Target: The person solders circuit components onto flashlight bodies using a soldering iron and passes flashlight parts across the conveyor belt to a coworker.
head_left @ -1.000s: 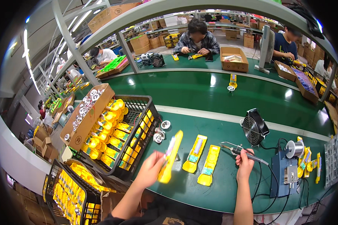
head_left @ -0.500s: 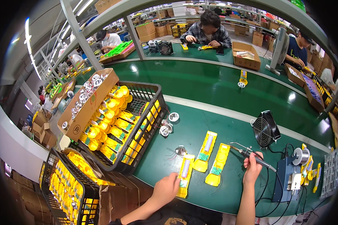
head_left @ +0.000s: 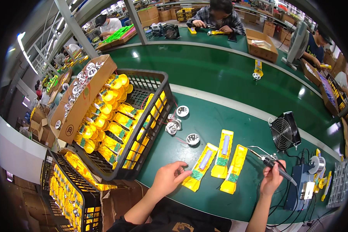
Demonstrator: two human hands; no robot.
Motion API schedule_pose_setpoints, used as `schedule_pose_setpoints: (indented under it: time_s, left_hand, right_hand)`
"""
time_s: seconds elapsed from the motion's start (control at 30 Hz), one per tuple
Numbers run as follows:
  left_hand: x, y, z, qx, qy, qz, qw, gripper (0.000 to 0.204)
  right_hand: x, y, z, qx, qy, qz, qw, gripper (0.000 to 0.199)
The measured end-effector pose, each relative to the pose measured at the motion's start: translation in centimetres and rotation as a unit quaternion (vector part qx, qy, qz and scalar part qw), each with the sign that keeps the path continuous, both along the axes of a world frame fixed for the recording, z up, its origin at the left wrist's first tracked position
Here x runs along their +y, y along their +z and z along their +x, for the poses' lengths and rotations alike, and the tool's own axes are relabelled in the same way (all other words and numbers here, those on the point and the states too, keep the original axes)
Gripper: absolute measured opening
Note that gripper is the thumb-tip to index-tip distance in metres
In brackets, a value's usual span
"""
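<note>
My left hand (head_left: 167,178) is at the lower left end of a yellow casing (head_left: 200,167) with a purple cell and green circuit board. Its thumb and forefinger are apart, with nothing visible between them; the thumb tip meets or overlaps the casing's edge. My right hand (head_left: 272,178) is closed round a soldering iron (head_left: 272,162), its thin metal guide and tip pointing left. Between the hands lie a second yellow casing (head_left: 222,154), also with a cell, and a third yellow casing (head_left: 234,170) showing a board but no visible cell. A silver reflector (head_left: 192,139) with wires lies beyond my left hand.
More reflectors (head_left: 182,111) lie beside a black crate (head_left: 164,83) of yellow casings. A cardboard box (head_left: 67,112) of reflectors rests on it. At right stand a small black fan (head_left: 284,131), a blue soldering station (head_left: 295,185) and a solder spool (head_left: 317,164). Co-workers sit across the green belt.
My left hand has drawn back from the nearest casing, which now lies more slanted. The wired reflector lies farther from it, near the others. My right hand holds the iron slightly farther right.
</note>
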State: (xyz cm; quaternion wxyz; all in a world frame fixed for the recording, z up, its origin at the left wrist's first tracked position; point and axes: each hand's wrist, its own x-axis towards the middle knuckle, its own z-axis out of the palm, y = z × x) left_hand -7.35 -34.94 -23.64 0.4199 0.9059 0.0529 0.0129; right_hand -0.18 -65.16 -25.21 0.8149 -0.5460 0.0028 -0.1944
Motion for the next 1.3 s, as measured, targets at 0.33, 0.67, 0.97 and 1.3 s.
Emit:
schedule_pose_setpoints:
  time_s: [0.33, 0.67, 0.97, 1.3]
  left_hand:
    - [1.5, -1.8, -3.7, -0.009, 0.067, -0.271, 0.960, 0.011]
    - [-0.9, 0.3, -2.9, -0.067, -0.025, -0.016, 0.997, 0.017]
    - [-3.9, 1.4, -2.3, -0.049, -0.003, 0.037, 0.998, 0.009]
    - [-5.2, 1.7, -1.7, -0.056, -0.011, 0.121, 0.991, 0.011]
  right_hand:
    - [0.4, 2.2, -3.6, 0.015, -0.004, -0.084, 0.996, 0.024]
    - [0.9, 1.2, -6.2, 0.026, 0.003, -0.112, 0.993, 0.022]
    - [1.2, 0.2, -6.1, 0.042, 0.010, -0.086, 0.995, 0.027]
    - [1.7, 0.6, -5.9, 0.045, -0.059, 0.001, 0.997, 0.026]
